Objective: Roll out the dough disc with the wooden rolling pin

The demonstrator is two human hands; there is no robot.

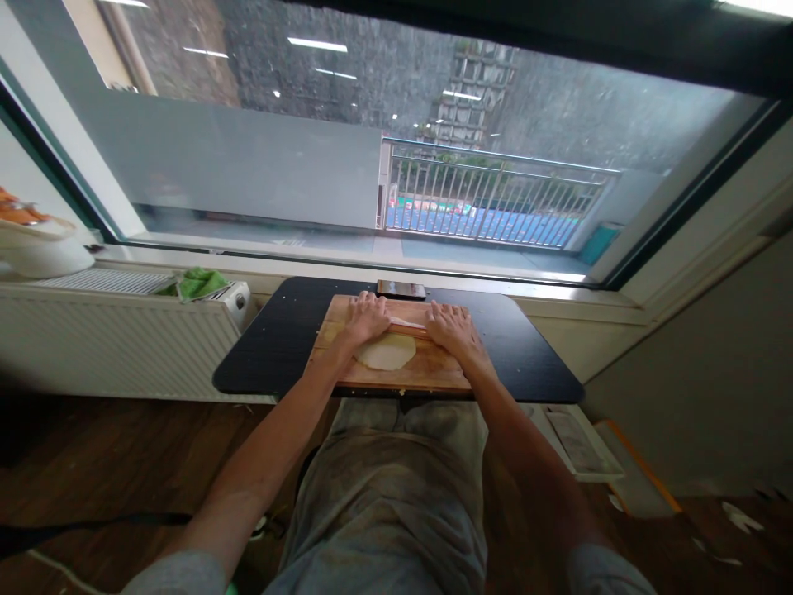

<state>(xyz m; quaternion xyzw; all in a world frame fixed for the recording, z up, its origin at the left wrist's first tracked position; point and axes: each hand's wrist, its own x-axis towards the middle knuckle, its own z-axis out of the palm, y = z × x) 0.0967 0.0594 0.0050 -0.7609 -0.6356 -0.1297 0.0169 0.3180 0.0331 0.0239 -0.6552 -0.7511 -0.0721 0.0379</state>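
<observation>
Both of my hands rest on a rolling pin [409, 329] that lies crosswise over a wooden board [347, 381]. My left hand [368, 316] is over its left part, and my right hand [451, 326] covers its right part. A pale strip, perhaps dough, shows along the pin between the hands. On the board, just nearer to me than the pin, lies a flat, roundish sheet of dough [387, 353]. The undersides of my fingers and the pin's ends are hidden.
The board sits on a black table [266, 347] below a large window. A phone [401, 289] lies behind the board. Left of the table stands a white radiator [124, 335] with a green cloth [201, 283] on top. Small crumbs lie along the board's front edge.
</observation>
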